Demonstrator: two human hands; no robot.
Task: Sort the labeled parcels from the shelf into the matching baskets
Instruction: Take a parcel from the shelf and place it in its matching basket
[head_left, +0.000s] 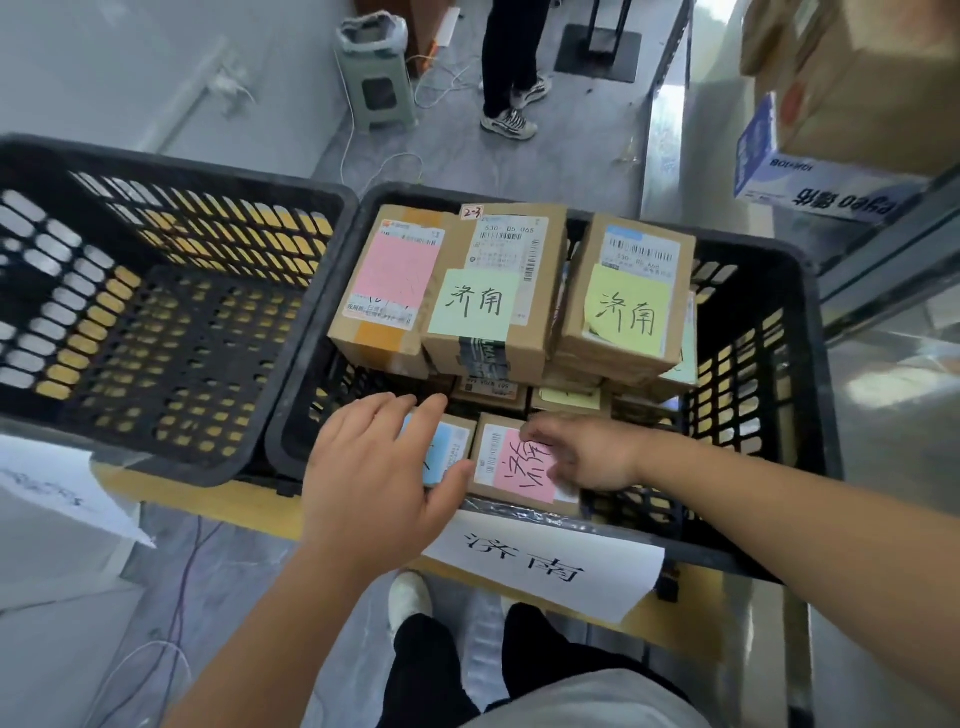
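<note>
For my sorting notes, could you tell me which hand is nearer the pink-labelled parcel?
Right. The right hand lies on the pink-labelled parcel; the left hand rests on the blue-labelled parcel beside it.

Two black baskets: one at nine o'clock, one at three o'clock. The right basket holds three parcels on top, and, and two at the front, and; more lie underneath, too hidden to count. Two hands: left, right. One white sign at six o'clock. One stool at twelve o'clock.
</note>
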